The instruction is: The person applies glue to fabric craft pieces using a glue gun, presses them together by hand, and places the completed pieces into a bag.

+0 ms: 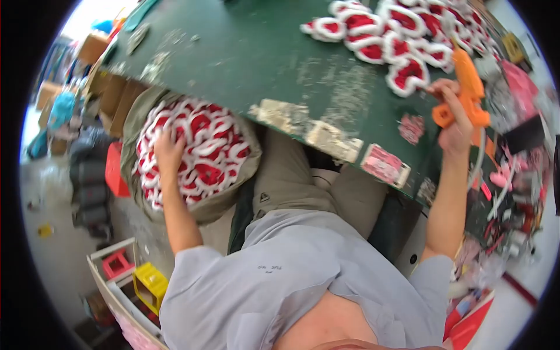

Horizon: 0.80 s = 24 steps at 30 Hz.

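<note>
My left hand (168,149) rests on a heap of red pieces with white fluffy trim (204,146). Its thumb and fingers look spread, though the fingertips blur into the heap. The heap fills an olive cloth sack (249,131) beside my left leg. In my right hand (454,119) is an orange glue gun (468,81), held above the right side of the green table (245,64). Just left of that hand, one red and white piece (406,76) lies at the near end of a larger spread of such pieces (402,29).
Dried glue and stuck pale patches (335,140) mark the table's near edge. A pink-red crusted spot (411,128) is close to my right wrist. Cluttered tools and bags (513,192) crowd the right side. Cardboard boxes (119,99) and a yellow crate (150,286) stand at left.
</note>
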Each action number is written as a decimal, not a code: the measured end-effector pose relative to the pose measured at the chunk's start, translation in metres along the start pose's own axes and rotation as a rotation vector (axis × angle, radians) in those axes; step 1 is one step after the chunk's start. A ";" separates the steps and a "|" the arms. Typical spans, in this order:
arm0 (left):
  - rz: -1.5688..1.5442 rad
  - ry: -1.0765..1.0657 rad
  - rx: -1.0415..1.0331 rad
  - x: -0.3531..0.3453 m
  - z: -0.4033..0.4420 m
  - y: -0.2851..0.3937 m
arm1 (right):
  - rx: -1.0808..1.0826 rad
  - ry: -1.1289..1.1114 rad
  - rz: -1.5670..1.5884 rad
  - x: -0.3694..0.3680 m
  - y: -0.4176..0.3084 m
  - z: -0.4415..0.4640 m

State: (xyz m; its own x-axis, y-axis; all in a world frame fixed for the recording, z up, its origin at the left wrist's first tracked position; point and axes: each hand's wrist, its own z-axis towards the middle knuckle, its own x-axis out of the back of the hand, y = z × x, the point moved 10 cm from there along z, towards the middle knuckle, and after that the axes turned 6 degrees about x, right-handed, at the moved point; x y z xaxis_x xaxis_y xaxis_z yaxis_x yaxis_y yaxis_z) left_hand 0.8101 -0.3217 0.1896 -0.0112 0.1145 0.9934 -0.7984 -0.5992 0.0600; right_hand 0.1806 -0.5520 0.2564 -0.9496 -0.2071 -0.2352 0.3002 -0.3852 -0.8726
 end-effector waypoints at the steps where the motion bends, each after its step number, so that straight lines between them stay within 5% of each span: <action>1: -0.192 0.191 -0.084 -0.013 -0.004 -0.024 | 0.005 -0.008 -0.016 0.002 0.000 0.001; 6: -0.543 0.580 -0.156 0.080 -0.024 0.076 | 0.047 0.053 -0.029 0.006 -0.005 0.005; 8: -0.761 0.532 -0.224 0.102 -0.017 0.134 | 0.060 0.060 -0.038 0.006 -0.006 0.005; 14: -0.709 0.307 -0.895 0.109 0.004 0.352 | 0.047 0.089 -0.040 0.004 0.002 0.003; 20: -0.557 0.358 -1.112 0.073 0.038 0.439 | 0.021 0.087 -0.034 0.004 0.005 0.004; 24: -0.840 0.247 -0.933 0.094 0.041 0.450 | 0.044 0.139 -0.003 0.006 -0.001 0.006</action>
State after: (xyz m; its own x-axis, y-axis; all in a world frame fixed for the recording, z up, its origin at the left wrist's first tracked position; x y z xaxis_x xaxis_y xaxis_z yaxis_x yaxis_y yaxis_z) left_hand 0.4741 -0.6129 0.3142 0.6686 0.3898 0.6333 -0.7315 0.4975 0.4662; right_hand 0.1749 -0.5581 0.2583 -0.9529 -0.0808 -0.2924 0.2983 -0.4249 -0.8547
